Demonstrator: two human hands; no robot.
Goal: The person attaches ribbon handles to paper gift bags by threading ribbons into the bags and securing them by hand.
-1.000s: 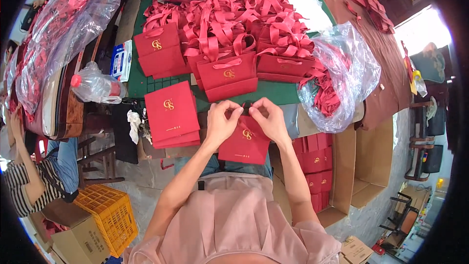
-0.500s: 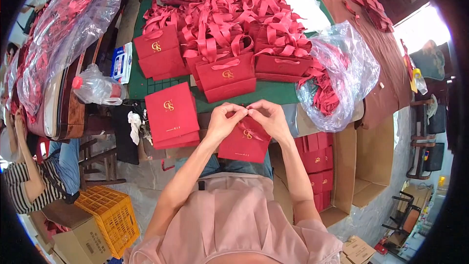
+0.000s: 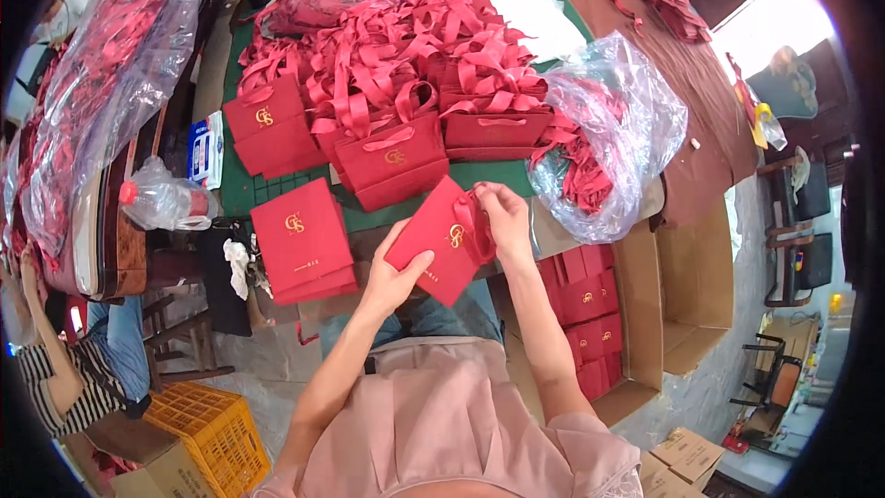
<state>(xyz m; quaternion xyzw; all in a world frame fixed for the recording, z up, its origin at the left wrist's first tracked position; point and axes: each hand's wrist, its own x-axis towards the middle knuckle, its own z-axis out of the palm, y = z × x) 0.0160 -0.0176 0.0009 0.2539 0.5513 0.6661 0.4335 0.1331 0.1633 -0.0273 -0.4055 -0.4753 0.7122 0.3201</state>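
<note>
Tilted in front of my body is a small flat red paper gift bag (image 3: 435,244) with gold print on its face. My left hand (image 3: 392,284) grips its lower left side, the thumb lying across the front. At the upper right edge my right hand (image 3: 503,218) pinches the red ribbon (image 3: 472,221), which droops over the bag's face; the fingertips partly hide it. Left of my hands lies a stack of flat red bags (image 3: 300,240) without visible ribbons. Beyond them, bags with ribbon handles (image 3: 395,161) stand on the green table top.
A heap of red ribbons (image 3: 369,55) covers the far bags. To the right sits a clear plastic bag of ribbons (image 3: 604,143). Below it, an open carton (image 3: 645,314) holds packed red bags. A plastic bottle (image 3: 166,198) lies left, and another person (image 3: 69,350) sits beyond an orange crate (image 3: 217,433).
The bag has been raised and tilted. My left hand moved from the ribbon at its top to its lower left side, while my right hand shifted right, still at the ribbon.
</note>
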